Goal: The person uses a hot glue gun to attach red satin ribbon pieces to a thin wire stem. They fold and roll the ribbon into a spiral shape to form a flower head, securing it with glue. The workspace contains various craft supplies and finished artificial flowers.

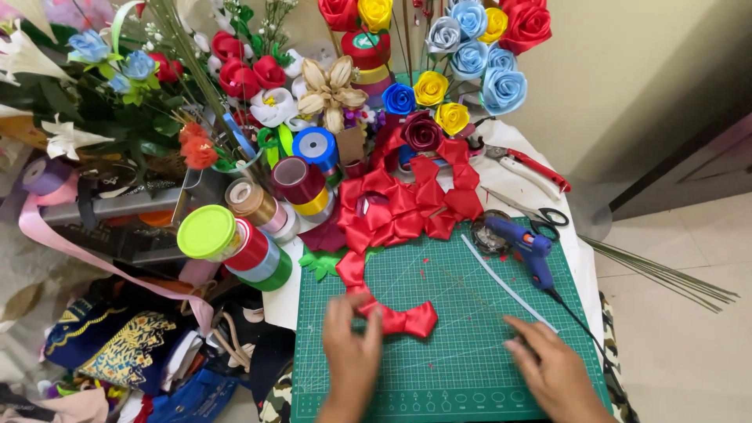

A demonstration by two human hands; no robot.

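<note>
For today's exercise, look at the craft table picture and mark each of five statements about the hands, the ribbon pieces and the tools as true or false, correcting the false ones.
1. The left hand touches a chain of folded red ribbon petals. True.
2. The right hand holds the blue glue gun. False: the glue gun lies on the green cutting mat, apart from the hand.
3. A white glue stick lies on the mat near the right hand. True.
4. The cutting mat is red. False: it is green.
5. Red-handled pruners lie beyond the glue gun. True.
</note>
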